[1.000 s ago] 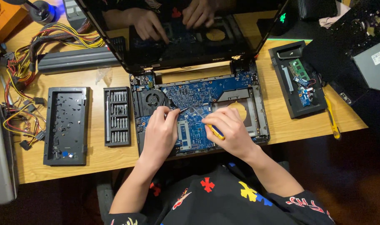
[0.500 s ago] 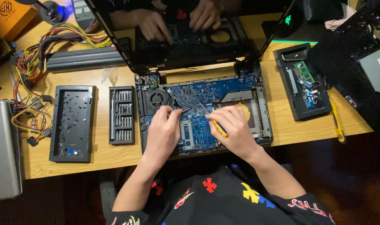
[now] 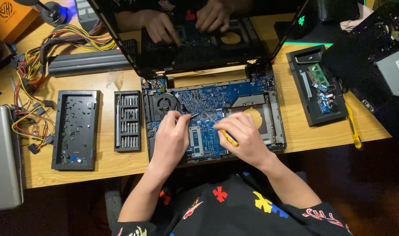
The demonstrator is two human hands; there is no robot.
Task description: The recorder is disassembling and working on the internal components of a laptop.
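We have an opened laptop lying near the front edge of the wooden table, its blue circuit board bared. Our left hand pinches a thin pair of tweezers, tip resting on the board. Our right hand is closed around a yellow-handled screwdriver (its tip is hidden under the fingers). To the left lie a bit set and a black cover panel.
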